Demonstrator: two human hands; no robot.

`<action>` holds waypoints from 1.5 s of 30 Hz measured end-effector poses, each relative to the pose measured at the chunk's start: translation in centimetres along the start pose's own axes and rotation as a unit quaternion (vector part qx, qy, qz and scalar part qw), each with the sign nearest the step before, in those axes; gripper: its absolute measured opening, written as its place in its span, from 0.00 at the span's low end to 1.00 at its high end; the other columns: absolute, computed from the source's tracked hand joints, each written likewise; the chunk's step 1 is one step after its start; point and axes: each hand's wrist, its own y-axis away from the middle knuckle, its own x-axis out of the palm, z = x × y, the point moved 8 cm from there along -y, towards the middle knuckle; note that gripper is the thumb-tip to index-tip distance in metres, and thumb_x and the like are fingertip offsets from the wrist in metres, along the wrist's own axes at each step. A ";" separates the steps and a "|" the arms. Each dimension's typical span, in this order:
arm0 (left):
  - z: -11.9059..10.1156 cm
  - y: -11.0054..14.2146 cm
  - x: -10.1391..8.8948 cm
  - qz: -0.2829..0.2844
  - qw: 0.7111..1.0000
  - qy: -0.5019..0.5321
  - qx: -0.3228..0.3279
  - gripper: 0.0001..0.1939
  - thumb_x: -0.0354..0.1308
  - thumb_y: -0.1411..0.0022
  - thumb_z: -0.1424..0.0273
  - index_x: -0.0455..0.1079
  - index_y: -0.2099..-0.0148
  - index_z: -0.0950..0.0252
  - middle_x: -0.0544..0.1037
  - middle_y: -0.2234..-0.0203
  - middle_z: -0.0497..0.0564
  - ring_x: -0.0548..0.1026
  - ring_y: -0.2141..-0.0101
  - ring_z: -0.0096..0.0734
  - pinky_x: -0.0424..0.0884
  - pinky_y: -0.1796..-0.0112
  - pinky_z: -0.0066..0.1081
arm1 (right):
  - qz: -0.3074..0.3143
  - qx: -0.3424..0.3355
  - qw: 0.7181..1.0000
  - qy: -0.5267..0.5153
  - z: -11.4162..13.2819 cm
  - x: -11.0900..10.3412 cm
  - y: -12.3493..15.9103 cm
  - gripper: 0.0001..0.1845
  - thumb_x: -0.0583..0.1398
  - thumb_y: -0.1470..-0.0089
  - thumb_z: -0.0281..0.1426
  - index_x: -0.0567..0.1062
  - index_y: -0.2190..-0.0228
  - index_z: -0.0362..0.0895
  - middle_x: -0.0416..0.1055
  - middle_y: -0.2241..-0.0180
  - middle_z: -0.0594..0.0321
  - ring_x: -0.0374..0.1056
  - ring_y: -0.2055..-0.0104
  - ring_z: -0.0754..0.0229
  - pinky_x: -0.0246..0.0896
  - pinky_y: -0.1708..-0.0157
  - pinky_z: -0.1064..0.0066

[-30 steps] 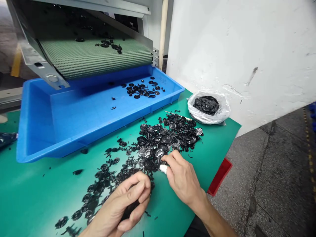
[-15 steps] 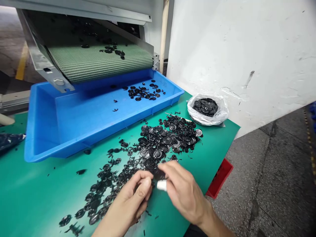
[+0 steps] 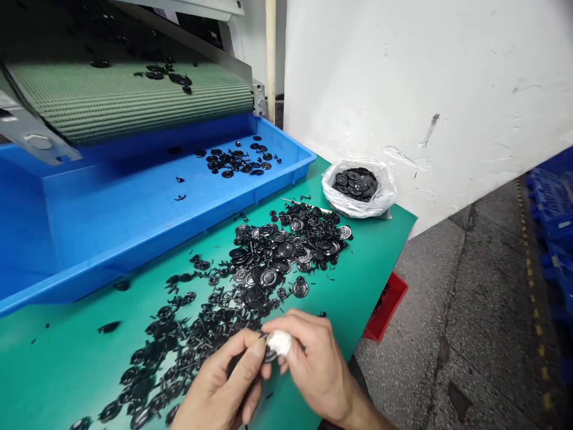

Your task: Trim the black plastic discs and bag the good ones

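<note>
Near the table's front, my left hand (image 3: 228,379) is closed on a black round plastic part (image 3: 270,355), mostly covered by fingers. My right hand (image 3: 313,364) meets it from the other side, its fingertips pinched on the same part. A white wrap (image 3: 280,342) covers the right thumb's tip. Just beyond both hands spreads a heap of black plastic parts (image 3: 268,278), round discs mixed with small branched pieces. Small black slivers lie scattered around the heap on the green tabletop (image 3: 344,292).
Behind the heap, a blue tray (image 3: 170,251) holds some black parts below a green conveyor belt (image 3: 147,101) carrying more. A clear plastic bag (image 3: 385,200) of black discs stands by the white wall (image 3: 403,77). A red bin (image 3: 389,307) sits below the table's right edge.
My right hand has come in to my left and closed on the black part. The view has shifted to the right, so the tray, heap and bag appear further left.
</note>
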 end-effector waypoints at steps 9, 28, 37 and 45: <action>-1.5 -0.7 -0.5 0.065 0.976 0.209 0.013 0.16 0.62 0.40 0.57 0.69 0.72 0.64 0.68 0.84 0.41 0.48 0.89 0.11 0.43 0.85 0.20 | -0.075 0.043 0.957 0.278 -3.1 -3.9 -2.3 0.14 0.51 0.44 0.20 0.75 0.66 0.44 0.71 0.66 0.59 0.68 0.66 0.58 0.60 0.66 0.69; -1.7 0.0 -0.4 0.089 0.981 0.172 -0.017 0.12 0.61 0.39 0.59 0.69 0.64 0.63 0.70 0.76 0.44 0.60 0.86 0.15 0.43 0.89 0.17 | 0.050 0.010 0.994 0.095 -0.7 -2.2 -2.4 0.22 0.49 0.42 0.18 0.72 0.53 0.47 0.71 0.63 0.62 0.70 0.66 0.62 0.64 0.66 0.71; -0.9 1.0 -0.6 0.058 0.997 -0.026 0.049 0.24 0.51 0.38 0.47 0.59 0.73 0.62 0.59 0.83 0.40 0.55 0.81 0.22 0.51 0.81 0.21 | 0.153 -0.026 0.988 0.013 2.8 2.0 -0.2 0.18 0.54 0.46 0.19 0.77 0.60 0.47 0.70 0.72 0.68 0.65 0.70 0.64 0.57 0.70 0.73; -1.9 -0.1 -1.8 0.057 0.996 0.028 0.060 0.22 0.55 0.38 0.51 0.65 0.73 0.64 0.65 0.86 0.41 0.55 0.87 0.18 0.47 0.84 0.22 | 0.085 -0.001 0.990 0.111 0.8 1.0 -3.4 0.16 0.50 0.41 0.21 0.75 0.60 0.44 0.72 0.74 0.66 0.68 0.72 0.64 0.60 0.72 0.75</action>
